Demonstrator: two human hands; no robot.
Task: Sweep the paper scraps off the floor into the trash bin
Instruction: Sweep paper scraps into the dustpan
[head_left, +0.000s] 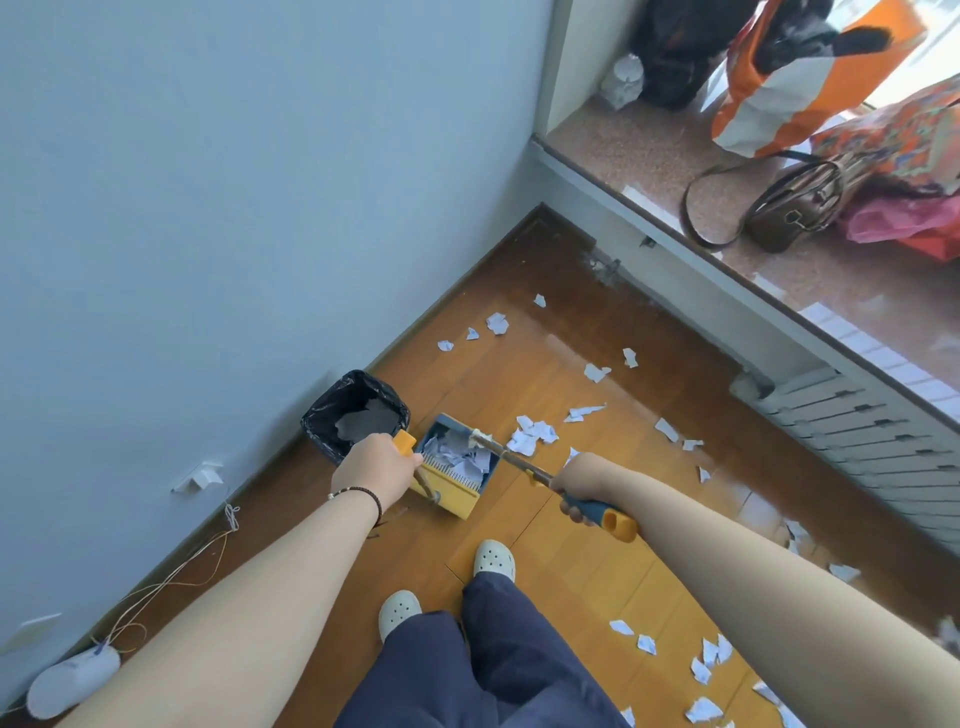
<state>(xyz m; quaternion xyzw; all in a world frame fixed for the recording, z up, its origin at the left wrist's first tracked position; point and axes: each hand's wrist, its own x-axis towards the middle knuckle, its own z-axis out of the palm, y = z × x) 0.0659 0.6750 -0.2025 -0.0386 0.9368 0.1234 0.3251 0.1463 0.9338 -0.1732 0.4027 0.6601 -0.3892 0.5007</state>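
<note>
A blue wall (182, 208) is seen on the left, and a wooden floor (571, 561) lies below it. A stone ledge (649, 150) is seen at the top right, with an orange and white bag (779, 104) and a brown handbag (795, 208) set on it. A white radiator (857, 431) is fixed under the ledge. A thin cord (171, 577) is trailed along the foot of the wall, near a white slipper (72, 680).

The trash bin (356, 415) is lined with a black bag and is stood against the wall. Just beside it, a blue and yellow dustpan (457, 467) is set on the floor, and a heap of paper is held inside it. White paper scraps (535, 434) are scattered over the floor, some by the dustpan and many more on the right.

The dustpan's handle is gripped by the left hand (376, 470), with the fingers curled round it. The broom handle (519, 462) is gripped by the right hand (582, 483), with the fingers wrapped round it.
</note>
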